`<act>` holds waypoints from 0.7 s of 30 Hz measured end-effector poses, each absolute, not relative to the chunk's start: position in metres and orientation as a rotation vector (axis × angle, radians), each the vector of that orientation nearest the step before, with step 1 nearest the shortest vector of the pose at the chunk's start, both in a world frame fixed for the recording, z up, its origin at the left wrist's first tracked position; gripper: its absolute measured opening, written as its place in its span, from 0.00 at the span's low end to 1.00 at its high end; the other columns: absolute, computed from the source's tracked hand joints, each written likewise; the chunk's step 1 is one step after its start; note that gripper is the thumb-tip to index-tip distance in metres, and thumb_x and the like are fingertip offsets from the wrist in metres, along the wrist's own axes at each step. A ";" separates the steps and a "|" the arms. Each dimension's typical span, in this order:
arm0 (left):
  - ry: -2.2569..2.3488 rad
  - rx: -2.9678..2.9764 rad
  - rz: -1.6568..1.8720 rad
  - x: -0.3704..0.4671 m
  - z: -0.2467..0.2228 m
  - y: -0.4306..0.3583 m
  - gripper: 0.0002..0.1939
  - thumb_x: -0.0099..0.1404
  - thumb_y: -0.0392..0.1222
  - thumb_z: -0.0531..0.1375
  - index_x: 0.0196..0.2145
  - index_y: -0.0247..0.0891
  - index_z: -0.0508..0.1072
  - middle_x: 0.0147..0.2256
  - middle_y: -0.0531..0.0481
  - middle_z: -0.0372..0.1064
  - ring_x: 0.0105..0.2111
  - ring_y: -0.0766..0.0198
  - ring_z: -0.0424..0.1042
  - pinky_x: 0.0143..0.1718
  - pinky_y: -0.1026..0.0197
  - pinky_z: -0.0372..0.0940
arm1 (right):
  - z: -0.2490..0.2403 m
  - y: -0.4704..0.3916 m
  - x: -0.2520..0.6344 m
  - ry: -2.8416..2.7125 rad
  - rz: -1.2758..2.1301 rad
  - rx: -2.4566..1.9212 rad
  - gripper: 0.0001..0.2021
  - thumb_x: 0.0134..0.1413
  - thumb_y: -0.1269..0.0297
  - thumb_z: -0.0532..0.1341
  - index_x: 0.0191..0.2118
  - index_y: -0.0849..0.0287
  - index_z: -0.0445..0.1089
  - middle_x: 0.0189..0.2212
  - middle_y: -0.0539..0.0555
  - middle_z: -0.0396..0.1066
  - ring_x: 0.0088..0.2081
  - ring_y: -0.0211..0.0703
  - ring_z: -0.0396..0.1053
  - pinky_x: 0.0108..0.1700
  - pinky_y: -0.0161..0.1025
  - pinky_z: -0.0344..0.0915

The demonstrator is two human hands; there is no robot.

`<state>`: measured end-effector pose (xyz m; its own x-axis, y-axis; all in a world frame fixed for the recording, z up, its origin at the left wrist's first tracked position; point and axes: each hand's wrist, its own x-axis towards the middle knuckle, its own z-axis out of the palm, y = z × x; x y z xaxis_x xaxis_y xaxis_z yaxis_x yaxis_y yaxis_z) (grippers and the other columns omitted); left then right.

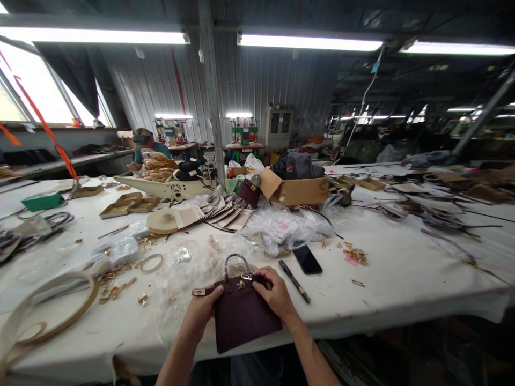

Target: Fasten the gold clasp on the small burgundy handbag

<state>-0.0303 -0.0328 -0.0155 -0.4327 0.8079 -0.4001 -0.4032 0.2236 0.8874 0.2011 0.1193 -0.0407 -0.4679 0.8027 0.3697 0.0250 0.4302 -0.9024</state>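
A small dark purple handbag [241,316] lies at the near edge of the white table [402,279], its handle arching up and a gold clasp on the front. My left hand [203,311] grips the bag's left side by the strap end. My right hand [276,294] holds the upper right corner near the clasp. Clear plastic wrapping [189,268] lies under and behind the bag.
A black phone [306,259] and a dark flat tool [295,280] lie right of the bag. Gold hardware bits [116,284] are scattered left, beside a large ring [60,305]. A cardboard box [295,190] and another purple bag [250,192] stand behind. A person [147,147] sits far left.
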 end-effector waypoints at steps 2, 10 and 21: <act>1.434 0.423 1.448 -0.032 -0.019 -0.033 0.35 0.51 0.60 0.85 0.50 0.35 0.90 0.48 0.35 0.90 0.42 0.47 0.87 0.38 0.56 0.77 | -0.042 0.120 0.200 -1.817 1.120 -0.706 0.08 0.66 0.58 0.72 0.49 0.49 0.85 0.50 0.56 0.81 0.55 0.57 0.78 0.61 0.53 0.73; 1.461 0.408 1.468 -0.027 -0.015 -0.033 0.36 0.48 0.61 0.85 0.48 0.34 0.91 0.46 0.34 0.90 0.41 0.47 0.86 0.38 0.55 0.77 | -0.048 0.121 0.198 -1.790 1.153 -0.745 0.11 0.65 0.51 0.76 0.48 0.47 0.85 0.50 0.57 0.82 0.54 0.61 0.78 0.61 0.55 0.73; 1.551 0.345 1.387 -0.039 -0.023 -0.029 0.35 0.50 0.51 0.86 0.52 0.35 0.89 0.47 0.36 0.90 0.41 0.46 0.87 0.35 0.56 0.80 | -0.042 0.118 0.197 -1.749 1.060 -0.721 0.13 0.57 0.69 0.79 0.47 0.50 0.87 0.47 0.53 0.82 0.53 0.53 0.78 0.59 0.48 0.72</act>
<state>-0.0392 -0.0292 -0.0227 -0.4727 0.7465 -0.4683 -0.3824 0.3050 0.8722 0.1971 0.1179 -0.0417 -0.3899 0.8232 0.4127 0.0154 0.4539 -0.8909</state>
